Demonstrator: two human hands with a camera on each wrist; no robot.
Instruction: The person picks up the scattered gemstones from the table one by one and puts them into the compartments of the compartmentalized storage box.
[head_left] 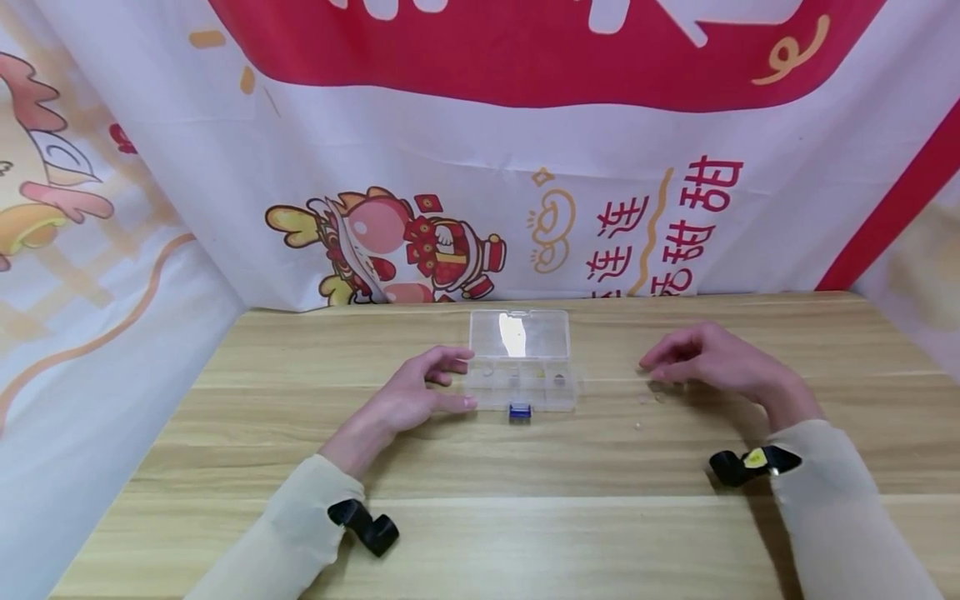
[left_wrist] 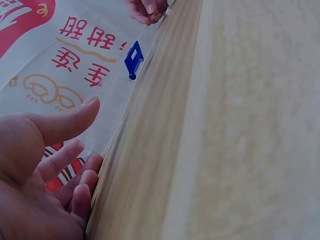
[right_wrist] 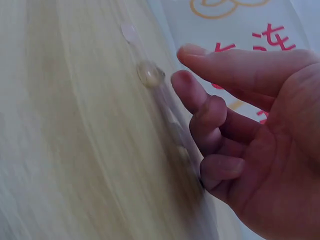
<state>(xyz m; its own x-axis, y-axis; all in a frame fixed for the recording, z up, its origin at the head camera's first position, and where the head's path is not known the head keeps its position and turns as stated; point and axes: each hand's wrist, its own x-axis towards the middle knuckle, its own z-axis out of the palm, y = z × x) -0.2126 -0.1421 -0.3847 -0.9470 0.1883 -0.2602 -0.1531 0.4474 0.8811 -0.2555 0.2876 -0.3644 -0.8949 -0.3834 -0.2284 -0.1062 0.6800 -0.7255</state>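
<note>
A clear plastic compartment box lies on the table with its lid raised toward the back. Small pieces sit in several compartments, and a blue latch marks the front edge. At the box's left end is my left hand, thumb by the near corner and fingertips by the far one. My right hand hovers low to the right of the box. Its thumb and index finger are slightly apart, with nothing visible between them. Near those fingertips lie a clear amber-tinted bead and a pale pink piece.
Another small pale bead lies nearer on the wooden table. A printed cloth hangs along the table's back edge, and further cloth hangs at both sides. Black cameras are strapped to both wrists.
</note>
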